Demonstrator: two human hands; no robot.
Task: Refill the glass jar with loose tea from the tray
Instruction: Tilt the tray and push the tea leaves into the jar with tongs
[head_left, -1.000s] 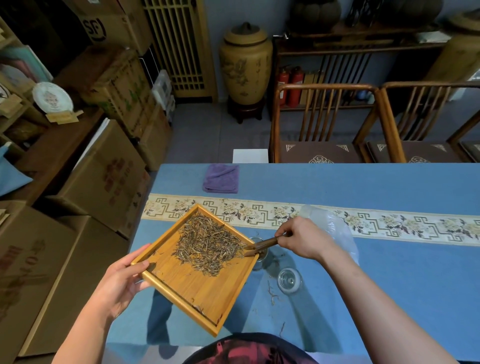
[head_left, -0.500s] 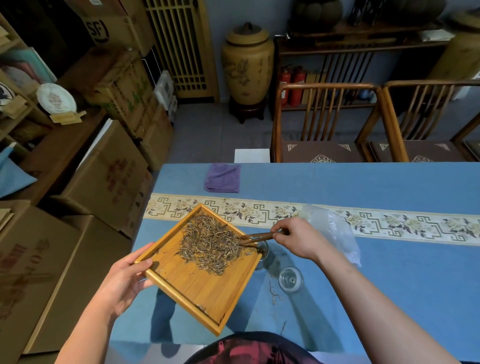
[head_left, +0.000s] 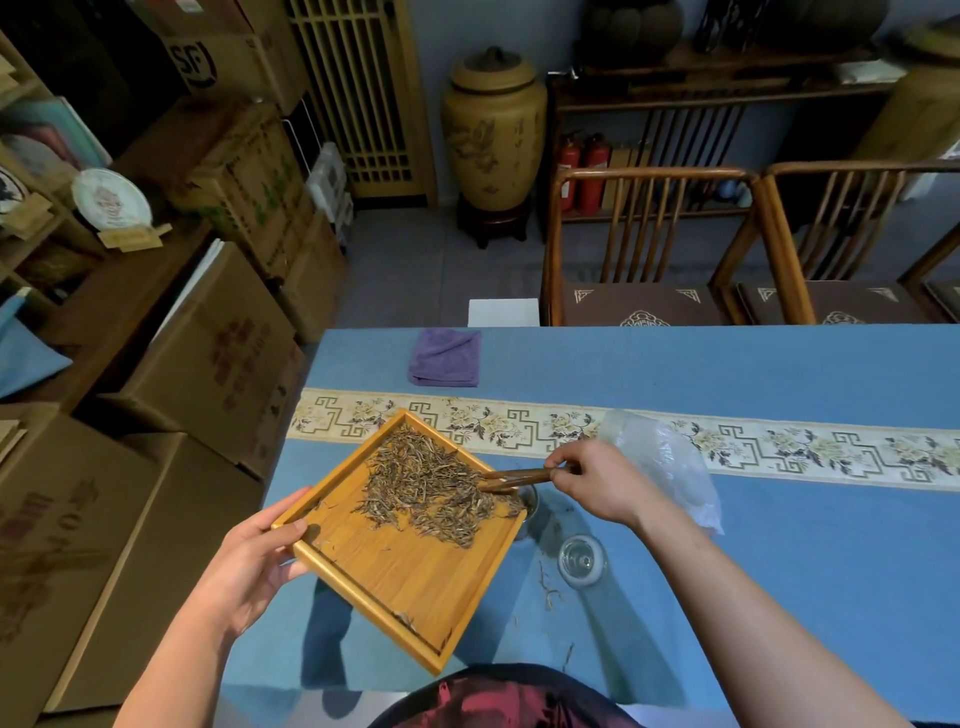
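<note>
The left hand (head_left: 249, 566) grips one corner of the square bamboo tray (head_left: 405, 566), tilted over the blue table (head_left: 779, 571). Dry brown loose tea (head_left: 431, 488) lies heaped toward its right corner, above the small clear glass jar (head_left: 530, 506), mostly hidden. The right hand (head_left: 602, 483) pinches wooden tongs (head_left: 511, 478) reaching into the leaves. A round glass lid (head_left: 583, 560) rests nearby.

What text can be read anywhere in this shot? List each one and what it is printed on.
"SF": black logo on the cardboard box stacked at the upper left.
Red print on the big cardboard box beside the table: too blurred to read.
Faded red characters on the nearest box at the left edge: unreadable.
Label card below the decorated plate: too small to read.
</note>
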